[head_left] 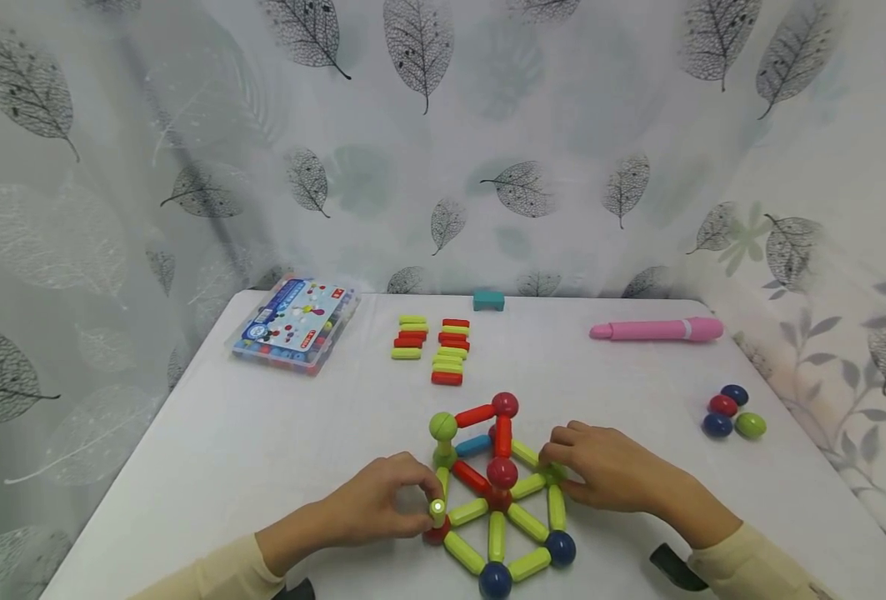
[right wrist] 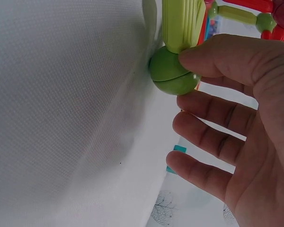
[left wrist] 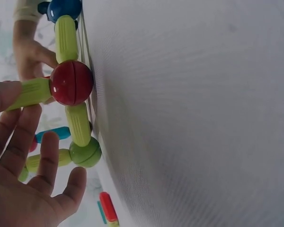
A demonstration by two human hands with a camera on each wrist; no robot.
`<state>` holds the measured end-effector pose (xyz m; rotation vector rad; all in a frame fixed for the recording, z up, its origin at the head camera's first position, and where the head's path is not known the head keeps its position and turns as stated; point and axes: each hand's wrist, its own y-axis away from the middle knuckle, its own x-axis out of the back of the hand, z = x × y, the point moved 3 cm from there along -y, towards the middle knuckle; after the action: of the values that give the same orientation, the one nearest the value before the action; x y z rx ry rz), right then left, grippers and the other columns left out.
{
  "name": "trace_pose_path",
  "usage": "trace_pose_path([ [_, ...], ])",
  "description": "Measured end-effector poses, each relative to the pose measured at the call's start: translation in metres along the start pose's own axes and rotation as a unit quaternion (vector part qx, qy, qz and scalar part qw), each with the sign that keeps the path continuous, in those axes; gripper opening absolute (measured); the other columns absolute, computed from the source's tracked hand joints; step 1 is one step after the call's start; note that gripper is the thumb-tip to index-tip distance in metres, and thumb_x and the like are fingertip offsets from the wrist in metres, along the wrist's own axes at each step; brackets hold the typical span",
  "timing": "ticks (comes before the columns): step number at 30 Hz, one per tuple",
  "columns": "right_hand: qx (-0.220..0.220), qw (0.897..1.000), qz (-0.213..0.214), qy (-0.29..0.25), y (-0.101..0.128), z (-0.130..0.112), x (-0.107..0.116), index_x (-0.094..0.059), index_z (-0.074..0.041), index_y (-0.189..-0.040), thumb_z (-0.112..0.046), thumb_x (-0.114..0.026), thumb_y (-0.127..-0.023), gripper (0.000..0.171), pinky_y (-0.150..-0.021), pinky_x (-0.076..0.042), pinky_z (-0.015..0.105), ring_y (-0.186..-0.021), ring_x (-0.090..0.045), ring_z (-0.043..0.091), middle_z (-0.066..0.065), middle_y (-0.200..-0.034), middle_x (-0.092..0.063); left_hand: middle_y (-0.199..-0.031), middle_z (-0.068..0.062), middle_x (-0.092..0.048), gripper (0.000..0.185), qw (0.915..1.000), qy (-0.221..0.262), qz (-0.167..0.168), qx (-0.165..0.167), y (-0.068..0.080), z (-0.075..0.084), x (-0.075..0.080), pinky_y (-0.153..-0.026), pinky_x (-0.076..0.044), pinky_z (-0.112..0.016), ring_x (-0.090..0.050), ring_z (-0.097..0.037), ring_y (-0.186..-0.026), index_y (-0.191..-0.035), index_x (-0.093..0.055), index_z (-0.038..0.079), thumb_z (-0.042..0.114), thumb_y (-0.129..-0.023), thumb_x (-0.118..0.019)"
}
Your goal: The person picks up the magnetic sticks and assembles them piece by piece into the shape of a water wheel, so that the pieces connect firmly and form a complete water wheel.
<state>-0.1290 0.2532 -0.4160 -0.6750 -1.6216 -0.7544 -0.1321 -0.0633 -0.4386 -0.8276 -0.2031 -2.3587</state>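
A ball-and-rod structure of magnetic sticks and coloured balls stands on the white table, with a red hub ball (head_left: 499,500) joined by rods to outer balls. My left hand (head_left: 375,504) pinches a yellow-green rod (left wrist: 34,92) between thumb and fingers. That rod stands upright on a red ball (left wrist: 72,82) at the structure's left corner. At the right corner, my right hand (head_left: 615,471) holds a green ball (right wrist: 168,71) between thumb and fingertips, its other fingers spread. Red rods (head_left: 503,437) and a raised green ball (head_left: 443,427) form an upper part at the back.
Loose red and yellow-green rods (head_left: 450,352) lie in two columns behind the structure. A lidded plastic box (head_left: 296,321) sits back left. A teal block (head_left: 488,301) and a pink pen-like stick (head_left: 656,330) lie at the back; several loose balls (head_left: 723,406) are at right.
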Motion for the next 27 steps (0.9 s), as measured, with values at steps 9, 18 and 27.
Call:
trace_pose_path([
  [9, -0.053, 0.998, 0.023, 0.006, 0.016, 0.019, 0.016, -0.069, -0.025, -0.123, -0.027, -0.082, -0.083, 0.042, -0.080, -0.061, 0.039, -0.102, -0.062, 0.015, -0.004, -0.115, -0.065, -0.105, 0.023, -0.067, 0.027, 0.9995, -0.025, -0.013, -0.014, -0.001, 0.000, -0.002, -0.094, -0.053, -0.029, -0.056, -0.002, -0.103, -0.113, -0.071, 0.022, 0.023, -0.088, -0.081],
  [18, -0.206, 0.955, 0.135, 0.164, 0.074, 0.106, 0.034, -0.049, -0.017, -0.145, -0.034, -0.082, -0.078, 0.076, -0.094, -0.026, 0.087, -0.138, -0.023, 0.065, 0.029, -0.153, -0.031, -0.105, 0.024, -0.066, 0.027, 0.9950, -0.098, -0.016, -0.014, -0.002, 0.001, -0.003, -0.094, -0.051, -0.025, -0.054, -0.001, -0.107, -0.113, -0.072, 0.027, 0.030, -0.087, -0.081],
  [27, -0.294, 0.946, 0.087, 0.107, 0.114, 0.149, 0.010, -0.058, -0.008, -0.131, -0.029, -0.072, -0.081, 0.056, -0.076, -0.045, 0.074, -0.108, -0.046, 0.059, 0.029, -0.124, -0.050, -0.105, 0.024, -0.065, 0.024, 0.9928, -0.119, -0.008, -0.012, 0.000, 0.007, -0.003, -0.095, -0.050, -0.027, -0.052, -0.002, -0.109, -0.110, -0.071, 0.030, 0.028, -0.088, -0.081],
])
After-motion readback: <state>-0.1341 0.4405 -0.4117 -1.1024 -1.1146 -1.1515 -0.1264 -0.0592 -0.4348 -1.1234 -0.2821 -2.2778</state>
